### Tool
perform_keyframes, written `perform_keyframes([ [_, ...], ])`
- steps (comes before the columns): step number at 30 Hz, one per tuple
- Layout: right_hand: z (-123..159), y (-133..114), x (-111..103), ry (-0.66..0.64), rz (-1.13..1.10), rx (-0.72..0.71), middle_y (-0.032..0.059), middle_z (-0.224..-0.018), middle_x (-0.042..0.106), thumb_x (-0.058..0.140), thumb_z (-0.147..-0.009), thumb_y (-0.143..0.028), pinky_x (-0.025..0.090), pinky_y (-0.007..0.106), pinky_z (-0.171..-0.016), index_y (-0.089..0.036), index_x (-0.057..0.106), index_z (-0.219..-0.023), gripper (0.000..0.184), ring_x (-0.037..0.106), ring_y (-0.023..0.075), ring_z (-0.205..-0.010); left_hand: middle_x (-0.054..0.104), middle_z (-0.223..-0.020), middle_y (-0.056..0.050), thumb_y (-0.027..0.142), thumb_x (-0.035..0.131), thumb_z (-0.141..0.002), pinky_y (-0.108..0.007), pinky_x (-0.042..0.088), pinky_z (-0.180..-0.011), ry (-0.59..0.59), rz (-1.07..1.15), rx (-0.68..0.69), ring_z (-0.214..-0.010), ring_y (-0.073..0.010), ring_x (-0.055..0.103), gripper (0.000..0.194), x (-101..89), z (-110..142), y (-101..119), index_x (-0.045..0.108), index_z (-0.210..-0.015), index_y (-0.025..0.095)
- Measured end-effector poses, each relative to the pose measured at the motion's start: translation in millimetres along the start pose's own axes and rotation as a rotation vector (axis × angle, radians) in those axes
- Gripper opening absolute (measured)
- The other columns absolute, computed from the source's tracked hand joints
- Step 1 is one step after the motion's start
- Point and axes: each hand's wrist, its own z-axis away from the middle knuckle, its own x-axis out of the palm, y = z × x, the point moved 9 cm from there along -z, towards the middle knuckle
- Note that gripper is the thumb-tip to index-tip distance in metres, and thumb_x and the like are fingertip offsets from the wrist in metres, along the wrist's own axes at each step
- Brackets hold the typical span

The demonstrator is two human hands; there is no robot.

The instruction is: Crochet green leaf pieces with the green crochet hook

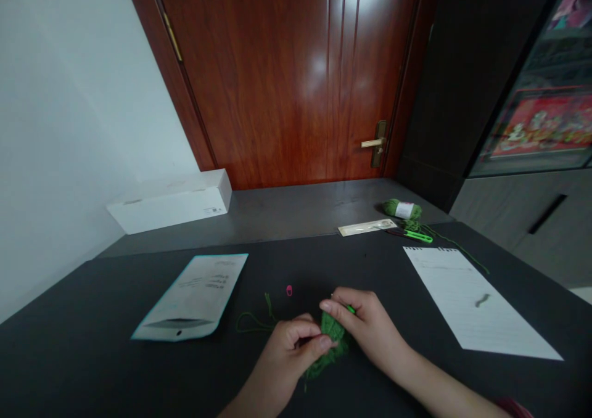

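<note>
**Left hand (287, 361) and right hand (365, 327) narrowly grip green crocheted yarn piece (331, 343)**

Head view: piece sits near middle of dark tabletop (185, 381), pinched by left fingertips (321, 343). Right hand also holds bright green plastic tool end (351, 309), mostly hidden. Loose green yarn strand (252, 325) lies just left; small pink ring marker (289, 290) lies farther away. Green yarn skein (402, 209) sits far right.

White box (169, 202) far left; paper sleeve (192, 298) left, lined sheet (476, 301) right on black desktop (296, 264); wooden door (277, 79) far.
</note>
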Motion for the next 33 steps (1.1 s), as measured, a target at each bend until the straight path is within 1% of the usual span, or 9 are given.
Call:
perform_keyframes([
  [3,0,4,1,-0.004,-0.050,0.036,-0.0054,-0.053,0.038,0.054,-0.090,-0.046,0.029,0.024,-0.051,-0.020,0.041,-0.054,0.046,0.037,0.0111,-0.053,0.057,-0.070,-0.002,0.036,0.066,-0.077,-0.026,0.034,-0.063,-0.005,0.057,-0.039,-0.067,-0.0140,0.050,0.025,1.4,2,-1,0.072,-0.066,0.014],
  [7,0,7,1,-0.001,-0.116,0.067,-0.0053,-0.054,0.038,0.057,-0.088,-0.047,0.028,0.025,-0.051,-0.020,0.042,-0.054,0.046,0.036,0.0114,-0.054,0.060,-0.064,-0.002,0.032,0.070,-0.074,-0.026,0.034,-0.063,0.043,0.086,-0.107,-0.065,-0.0146,0.052,0.023,0.6,5,-4,0.071,-0.060,0.013],
  [10,-1,10,2,-0.007,-0.184,0.095,-0.0051,-0.054,0.039,0.058,-0.087,-0.048,0.030,0.025,-0.052,-0.020,0.044,-0.054,0.045,0.037,0.0114,-0.054,0.061,-0.063,-0.002,0.031,0.071,-0.073,-0.025,0.033,-0.062,0.057,0.114,-0.121,-0.064,-0.0133,0.050,0.023,0.5,6,-4,0.070,-0.059,0.014],
  [14,0,12,7,-0.061,-0.314,0.117,-0.0028,-0.061,0.049,0.051,-0.091,-0.052,0.038,0.025,-0.057,-0.019,0.053,-0.067,0.041,0.049,0.0128,-0.059,0.060,-0.065,0.000,0.031,0.067,-0.078,-0.024,0.031,-0.060,0.073,0.180,-0.122,-0.061,-0.0103,0.044,0.021,-3.2,5,-9,0.072,-0.065,0.014],
  [17,2,11,12,-0.114,-0.401,0.119,-0.0007,-0.066,0.056,0.044,-0.094,-0.055,0.042,0.026,-0.059,-0.019,0.056,-0.073,0.043,0.054,0.0141,-0.061,0.061,-0.068,-0.001,0.033,0.067,-0.079,-0.024,0.031,-0.061,0.100,0.250,-0.126,-0.061,-0.0099,0.042,0.022,-7.4,3,-16,0.072,-0.072,0.013],
  [20,3,11,13,-0.115,-0.427,0.125,0.0002,-0.067,0.058,0.056,-0.088,-0.055,0.042,0.027,-0.062,-0.018,0.058,-0.070,0.041,0.053,0.0145,-0.064,0.062,-0.072,-0.001,0.035,0.070,-0.078,-0.024,0.032,-0.063,0.129,0.332,-0.139,-0.064,-0.0101,0.044,0.022,-10.0,2,-21,0.072,-0.075,0.014],
  [23,2,15,10,-0.065,-0.426,0.159,-0.0007,-0.062,0.058,0.068,-0.081,-0.051,0.039,0.025,-0.060,-0.018,0.056,-0.062,0.039,0.050,0.0133,-0.061,0.061,-0.070,-0.001,0.035,0.074,-0.074,-0.024,0.032,-0.063,0.150,0.392,-0.156,-0.064,-0.0095,0.043,0.021,-9.9,3,-23,0.072,-0.073,0.014],
  [26,2,19,9,-0.025,-0.447,0.196,-0.0018,-0.058,0.058,0.070,-0.078,-0.051,0.037,0.025,-0.056,-0.019,0.053,-0.058,0.042,0.046,0.0119,-0.056,0.061,-0.070,-0.001,0.036,0.077,-0.071,-0.024,0.032,-0.062,0.145,0.456,-0.171,-0.063,-0.0088,0.043,0.023,-7.3,3,-22,0.072,-0.073,0.014],
  [33,3,21,10,-0.001,-0.520,0.250,-0.0029,-0.053,0.059,0.073,-0.073,-0.054,0.040,0.025,-0.057,-0.019,0.053,-0.056,0.044,0.051,0.0121,-0.053,0.058,-0.066,0.000,0.033,0.082,-0.062,-0.023,0.030,-0.060,0.089,0.539,-0.209,-0.060,-0.0078,0.042,0.025,-0.6,5,-19,0.070,-0.069,0.013],
])
